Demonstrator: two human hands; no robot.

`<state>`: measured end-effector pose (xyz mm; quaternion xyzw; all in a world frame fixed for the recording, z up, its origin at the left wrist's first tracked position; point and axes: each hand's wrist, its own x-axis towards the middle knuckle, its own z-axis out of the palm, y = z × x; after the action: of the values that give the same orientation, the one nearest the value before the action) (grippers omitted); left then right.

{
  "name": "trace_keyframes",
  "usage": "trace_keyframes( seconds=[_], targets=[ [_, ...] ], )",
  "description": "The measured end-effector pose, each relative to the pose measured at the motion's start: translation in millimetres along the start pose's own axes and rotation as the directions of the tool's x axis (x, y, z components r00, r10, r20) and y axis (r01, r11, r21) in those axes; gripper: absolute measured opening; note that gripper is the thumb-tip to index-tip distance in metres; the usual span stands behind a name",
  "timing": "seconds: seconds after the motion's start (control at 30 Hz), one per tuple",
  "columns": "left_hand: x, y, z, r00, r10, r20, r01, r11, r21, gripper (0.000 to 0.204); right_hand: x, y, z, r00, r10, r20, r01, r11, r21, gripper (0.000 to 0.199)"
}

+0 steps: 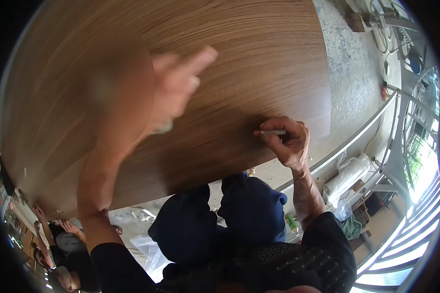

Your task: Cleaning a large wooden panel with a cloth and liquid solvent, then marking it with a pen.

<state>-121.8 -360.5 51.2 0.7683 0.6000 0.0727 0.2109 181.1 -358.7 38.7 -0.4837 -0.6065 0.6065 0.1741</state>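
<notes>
Below me lies a large brown wood-grain board (239,73). My right hand (293,139) rests close over its near right part, closed in a pinch. Between thumb and fingertips sits a short, thin silvery metal piece (275,132); its exact kind is too small to make out. Over the board's middle left, my left hand (176,90) is smeared by motion, one finger stretched toward the far right. A pale spot shows at its lower edge, too blurred to name. A brown blurred patch hides part of that hand's left side.
Beyond the board's right edge runs a grey, stained floor (349,73) with a metal rail (347,141). A plastic-wrapped roll (348,178) lies past the rail. My dark-trousered knees (252,210) are at the near edge. At the lower left another person (73,249) is near the board.
</notes>
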Motion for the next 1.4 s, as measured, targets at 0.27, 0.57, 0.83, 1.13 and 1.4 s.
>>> trace_keyframes(
  seconds=[0.27, 0.57, 0.83, 1.13, 1.4],
  targets=[
    [-27, 63, 47, 0.972, 0.157, 0.176, -0.163, 0.986, 0.02, 0.05, -7, 15, -2, 0.992, -0.127, -0.016, 0.127, 0.992, 0.01, 0.006],
    [13, 8, 0, 0.919, -0.386, 0.081, 0.373, 0.918, 0.139, 0.046, 14, 5, 5, 0.998, -0.025, -0.06, 0.028, 0.998, 0.055, 0.012],
    [-78, -88, 10, 0.483, -0.745, -0.461, 0.236, 0.617, -0.75, 0.03, 17, 14, 21, 0.919, -0.389, -0.063, 0.346, 0.873, -0.343, 0.01],
    [-79, -94, 23, 0.417, -0.732, -0.538, 0.139, 0.637, -0.758, 0.026, 19, 17, 26, 0.89, -0.448, -0.085, 0.366, 0.812, -0.454, 0.013],
    [-80, -94, 24, 0.426, -0.697, -0.577, 0.127, 0.677, -0.725, 0.024, 26, 15, 26, 0.892, -0.442, -0.096, 0.354, 0.814, -0.461, 0.013]
  ],
)
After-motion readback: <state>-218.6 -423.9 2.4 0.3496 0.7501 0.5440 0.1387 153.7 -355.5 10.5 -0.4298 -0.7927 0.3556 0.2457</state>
